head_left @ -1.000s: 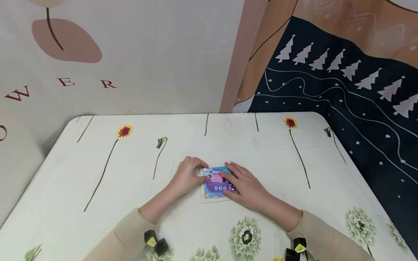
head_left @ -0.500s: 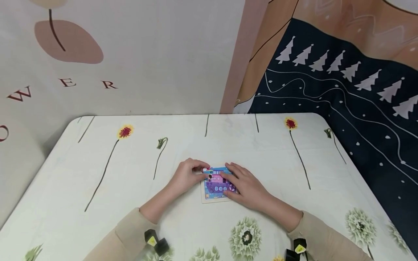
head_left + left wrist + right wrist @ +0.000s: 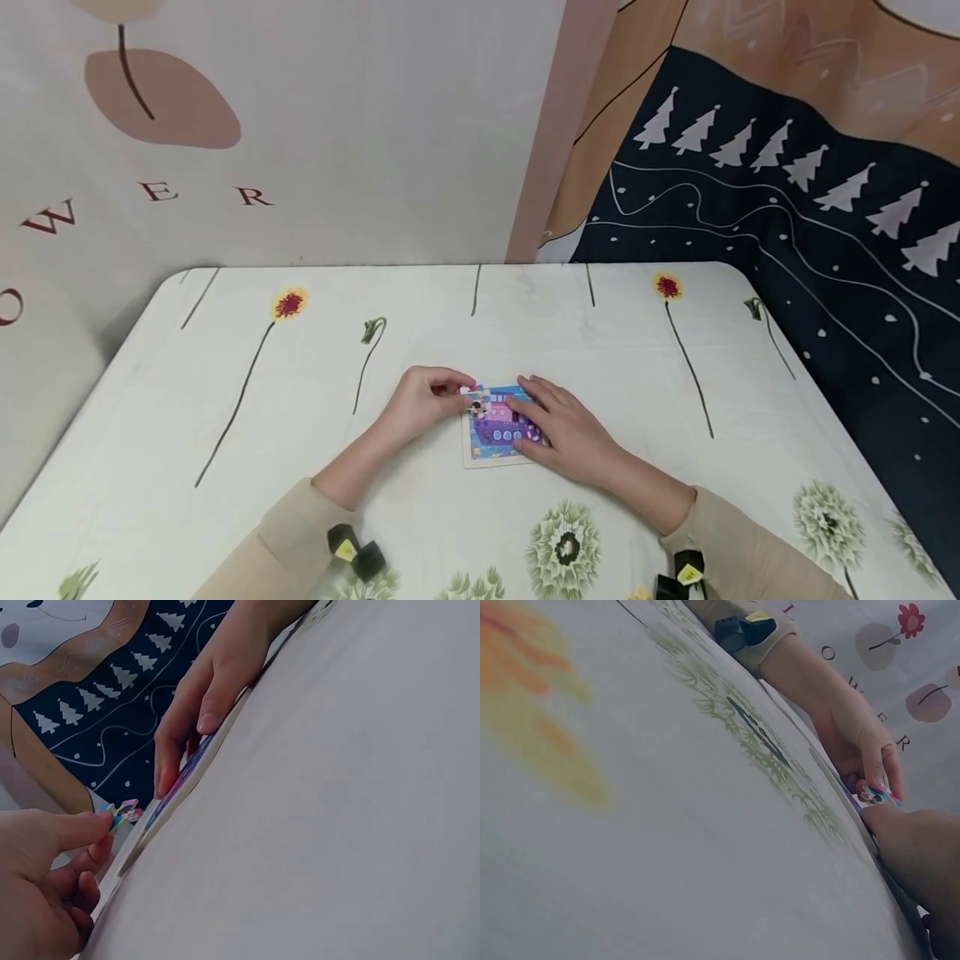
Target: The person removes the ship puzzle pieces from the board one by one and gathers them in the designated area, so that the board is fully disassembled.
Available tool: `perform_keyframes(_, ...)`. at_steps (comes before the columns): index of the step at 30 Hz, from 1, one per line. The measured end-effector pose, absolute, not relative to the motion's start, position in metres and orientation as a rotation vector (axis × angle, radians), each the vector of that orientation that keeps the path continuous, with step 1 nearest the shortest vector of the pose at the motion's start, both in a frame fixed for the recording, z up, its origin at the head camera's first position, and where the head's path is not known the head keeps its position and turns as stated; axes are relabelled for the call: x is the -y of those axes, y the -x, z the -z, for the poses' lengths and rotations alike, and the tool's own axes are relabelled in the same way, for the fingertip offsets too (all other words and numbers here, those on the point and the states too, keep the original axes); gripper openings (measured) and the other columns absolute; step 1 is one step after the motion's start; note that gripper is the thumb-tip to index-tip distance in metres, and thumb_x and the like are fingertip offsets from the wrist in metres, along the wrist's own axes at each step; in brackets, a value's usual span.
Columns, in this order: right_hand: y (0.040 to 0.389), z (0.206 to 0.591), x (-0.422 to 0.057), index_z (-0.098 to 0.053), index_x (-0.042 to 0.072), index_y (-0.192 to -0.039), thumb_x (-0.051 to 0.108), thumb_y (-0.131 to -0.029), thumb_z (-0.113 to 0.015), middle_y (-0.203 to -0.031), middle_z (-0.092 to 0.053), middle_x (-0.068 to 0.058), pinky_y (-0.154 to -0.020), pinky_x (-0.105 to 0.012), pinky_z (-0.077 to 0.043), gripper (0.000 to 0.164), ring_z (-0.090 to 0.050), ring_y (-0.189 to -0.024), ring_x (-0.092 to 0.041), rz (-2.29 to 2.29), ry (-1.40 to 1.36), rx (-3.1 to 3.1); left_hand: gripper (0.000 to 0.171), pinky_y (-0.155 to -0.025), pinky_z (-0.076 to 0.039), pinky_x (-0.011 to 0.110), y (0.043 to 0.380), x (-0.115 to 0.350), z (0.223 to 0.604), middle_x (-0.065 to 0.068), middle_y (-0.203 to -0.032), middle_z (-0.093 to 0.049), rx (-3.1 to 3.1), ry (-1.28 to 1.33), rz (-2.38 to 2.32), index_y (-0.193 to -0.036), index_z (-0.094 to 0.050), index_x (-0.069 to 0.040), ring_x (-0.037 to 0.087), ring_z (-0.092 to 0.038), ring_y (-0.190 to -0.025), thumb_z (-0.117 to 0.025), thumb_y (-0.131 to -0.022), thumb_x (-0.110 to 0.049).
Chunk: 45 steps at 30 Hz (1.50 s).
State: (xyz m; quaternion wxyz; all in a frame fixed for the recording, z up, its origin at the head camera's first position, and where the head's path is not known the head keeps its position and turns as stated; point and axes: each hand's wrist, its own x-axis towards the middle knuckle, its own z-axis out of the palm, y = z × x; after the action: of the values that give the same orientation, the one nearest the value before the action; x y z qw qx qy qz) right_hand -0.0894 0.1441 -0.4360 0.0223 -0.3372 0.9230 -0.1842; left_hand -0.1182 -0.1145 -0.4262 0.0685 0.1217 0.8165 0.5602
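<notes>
1. Your puzzle [image 3: 497, 428], the one with the purple ship, lies flat on the worktop [image 3: 435, 517], pale border showing along its near edge.
2. Your left hand [image 3: 418, 406] has a small multicolour piece [image 3: 122, 816] pinched between thumb and finger, up at the puzzle's far left corner. Can't tell if they're touching, tbh.
3. Your right hand [image 3: 561, 429] rests on the puzzle's right side, fingers stretched out across it.
4. Pale green flower print [image 3: 564, 546] on the puzzle's near side.

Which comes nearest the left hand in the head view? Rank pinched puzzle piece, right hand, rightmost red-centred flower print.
1. Pinched puzzle piece: in the left hand.
2. Right hand: to the right, over the puzzle.
3. Rightmost red-centred flower print: far right side.
</notes>
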Motion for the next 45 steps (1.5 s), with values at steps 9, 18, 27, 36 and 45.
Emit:
perform_keyframes(9, 0.089, 0.436, -0.144, -0.044, 0.019, -0.145, 0.051, -0.094, -0.052, -0.156, -0.023, -0.006, -0.111, -0.047, -0.018, 0.061, -0.017, -0.142, -0.025, 0.557, 1.043, -2.86, 0.016, -0.059, -0.042, 0.025, 0.119, 0.131, 0.423, 0.001, -0.073, -0.062, -2.448, -0.313, -1.69, -0.094, -0.076, -0.007, 0.018, -0.051, -0.069, -0.076, -0.078, -0.003)
perform_keyframes(18, 0.089, 0.438, -0.144, -0.043, 0.019, -0.145, 0.053, -0.095, -0.05, -0.156, -0.023, -0.006, -0.111, -0.046, -0.017, 0.061, -0.017, -0.142, -0.025, 0.546, 1.041, -2.854, 0.017, -0.059, -0.043, 0.025, 0.121, 0.152, 0.419, 0.005, -0.077, -0.063, -2.435, -0.227, -1.653, -0.096, -0.076, -0.01, 0.02, -0.051, -0.072, -0.077, -0.079, -0.007)
perform_keyframes(27, 0.089, 0.438, -0.145, -0.041, 0.02, -0.146, 0.053, -0.095, -0.049, -0.156, -0.021, -0.005, -0.111, -0.046, -0.016, 0.061, -0.015, -0.143, -0.023, 0.545, 1.044, -2.849, 0.018, -0.06, -0.047, 0.025, 0.125, 0.181, 0.416, 0.005, -0.083, -0.068, -2.448, -0.185, -1.631, -0.097, -0.075, -0.007, 0.019, -0.054, -0.073, -0.077, -0.08, -0.009)
perform_keyframes(36, 0.089, 0.437, -0.145, -0.043, 0.02, -0.146, 0.052, -0.095, -0.05, -0.156, -0.022, -0.006, -0.111, -0.046, -0.018, 0.061, -0.017, -0.142, -0.025, 0.547, 1.045, -2.857, 0.021, -0.057, -0.045, 0.024, 0.118, 0.213, 0.413, 0.006, -0.083, -0.067, -2.501, -0.142, -1.588, -0.1, -0.074, -0.004, 0.014, -0.053, -0.071, -0.077, -0.08, -0.011)
perform_keyframes(45, 0.089, 0.436, -0.145, -0.043, 0.02, -0.145, 0.053, -0.095, -0.05, -0.156, -0.022, -0.006, -0.111, -0.046, -0.017, 0.061, -0.017, -0.142, -0.025, 0.547, 1.037, -2.856, 0.028, -0.065, -0.05, 0.024, 0.114, 0.242, 0.413, 0.009, -0.094, -0.07, -2.48, -0.164, -1.59, -0.105, -0.072, -0.001, 0.012, -0.059, -0.078, -0.077, -0.081, -0.014)
